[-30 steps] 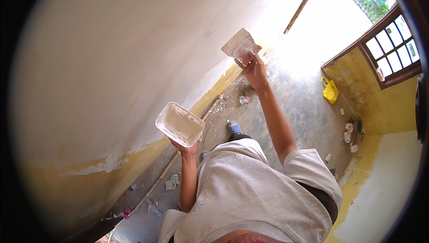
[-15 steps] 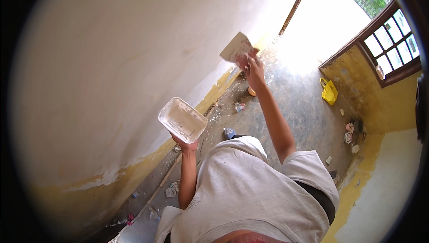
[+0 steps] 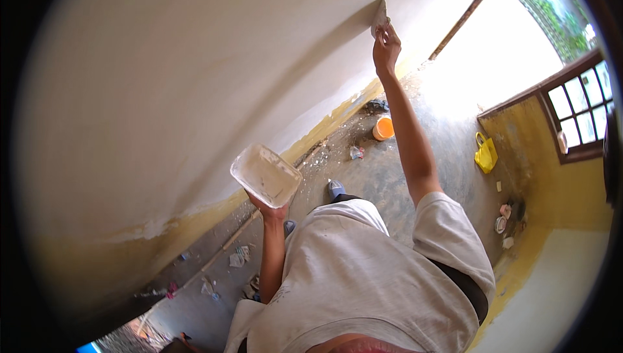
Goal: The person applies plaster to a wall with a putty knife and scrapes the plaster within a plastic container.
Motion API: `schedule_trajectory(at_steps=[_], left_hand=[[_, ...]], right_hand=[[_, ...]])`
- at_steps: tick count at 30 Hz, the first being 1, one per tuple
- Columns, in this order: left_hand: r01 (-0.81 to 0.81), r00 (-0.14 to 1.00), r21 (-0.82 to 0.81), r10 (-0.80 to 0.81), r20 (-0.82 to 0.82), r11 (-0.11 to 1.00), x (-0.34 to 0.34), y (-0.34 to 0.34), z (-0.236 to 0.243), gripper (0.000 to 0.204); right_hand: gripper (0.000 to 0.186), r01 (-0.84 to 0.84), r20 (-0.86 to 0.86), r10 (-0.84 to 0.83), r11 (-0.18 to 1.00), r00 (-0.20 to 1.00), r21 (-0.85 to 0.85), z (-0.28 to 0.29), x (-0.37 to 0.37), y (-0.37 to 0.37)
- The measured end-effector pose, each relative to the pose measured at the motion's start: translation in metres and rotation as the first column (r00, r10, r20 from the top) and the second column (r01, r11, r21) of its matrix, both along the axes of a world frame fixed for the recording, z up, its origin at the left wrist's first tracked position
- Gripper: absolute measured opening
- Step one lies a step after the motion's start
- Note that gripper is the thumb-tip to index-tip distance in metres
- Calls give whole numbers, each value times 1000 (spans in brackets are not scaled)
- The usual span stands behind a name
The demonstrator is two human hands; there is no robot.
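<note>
White covers most of the wall (image 3: 162, 93), a yellow strip (image 3: 315, 133) left below; the right hand (image 3: 387, 51) pinches a scraper (image 3: 380, 15) up there, the left hand (image 3: 270, 211) cupping a tub (image 3: 266, 174).

Floor (image 3: 451, 152): gray, worn. Items on same: orange bucket (image 3: 383, 128); dark bundle (image 3: 375, 105) & crumpled wrapper (image 3: 356, 152), both nr. bucket; yellow bag (image 3: 485, 156), RH side; paper scraps (image 3: 239, 257), LH side.
</note>
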State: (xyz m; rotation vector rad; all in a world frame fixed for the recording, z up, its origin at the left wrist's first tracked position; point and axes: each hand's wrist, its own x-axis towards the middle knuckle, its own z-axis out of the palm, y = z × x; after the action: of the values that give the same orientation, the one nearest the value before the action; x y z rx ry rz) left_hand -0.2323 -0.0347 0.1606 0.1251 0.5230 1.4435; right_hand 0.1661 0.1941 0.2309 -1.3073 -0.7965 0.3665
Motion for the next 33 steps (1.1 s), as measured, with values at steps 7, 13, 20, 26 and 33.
schedule_trajectory(at_steps=[7,13,20,26,33], left_hand=[[-42,999,54,41,2,998,-115,-37,-1,57],[-70,998,46,70,3,996,-189,-60,-3,58],[-149,876,151,201,-437,977,-332,-111,-22,59],[-57,998,65,58,-25,996,-391,-133,-15,59],[-68,988,-44,61,-145,997,-400,-118,-18,59]], right_hand=[[40,38,161,-61,989,985,141,8,-220,-58],[47,42,291,-97,981,952,190,15,-345,-104],[63,-120,300,45,963,953,239,8,-546,-165],[67,-362,460,281,927,843,99,-9,-634,-230],[27,-401,-156,390,915,908,-47,-102,-564,-261]])
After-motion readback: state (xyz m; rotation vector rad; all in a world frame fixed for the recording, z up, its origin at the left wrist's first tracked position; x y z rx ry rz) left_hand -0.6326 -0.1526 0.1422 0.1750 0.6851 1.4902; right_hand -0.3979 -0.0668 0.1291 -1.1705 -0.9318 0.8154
